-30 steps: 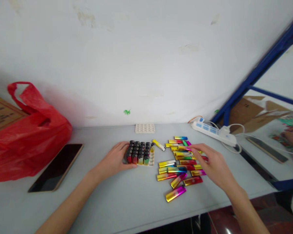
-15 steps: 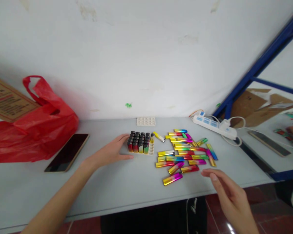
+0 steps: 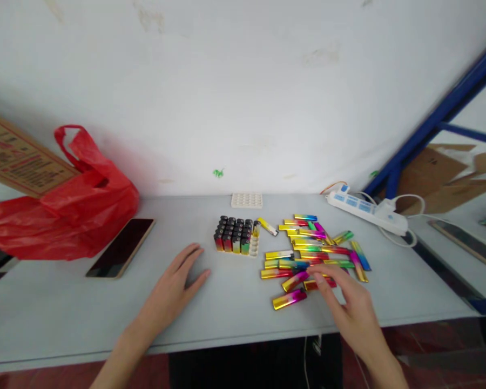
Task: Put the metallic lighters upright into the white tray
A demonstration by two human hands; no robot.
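My left hand point(image 3: 174, 292) rests on the grey table, fingers apart and holding nothing, in front and to the left of a white holed tray point(image 3: 254, 249). Upright black-topped lighters point(image 3: 234, 236) fill most of that tray. A clear-topped yellow lighter point(image 3: 256, 229) also stands in it, by the bare holes on the right. My right hand point(image 3: 350, 302) reaches over a loose spread of shiny multicoloured lighters point(image 3: 308, 244). Its thumb and index tips are slightly apart at the end of a yellow-and-magenta lighter point(image 3: 295, 281), which lies on the table. The fingers partly cover a red lighter point(image 3: 319, 284).
A second white holed tray point(image 3: 247, 200) lies by the wall. At left are a phone point(image 3: 121, 248), a red plastic bag point(image 3: 68, 216) and a cardboard box point(image 3: 24, 156). A white power strip point(image 3: 366, 210) with cables and a blue metal frame point(image 3: 425, 135) stand at right.
My left hand has drawn back from the filled tray toward me. My right hand has moved left, from beside the loose lighters to over them. The view has shifted slightly.
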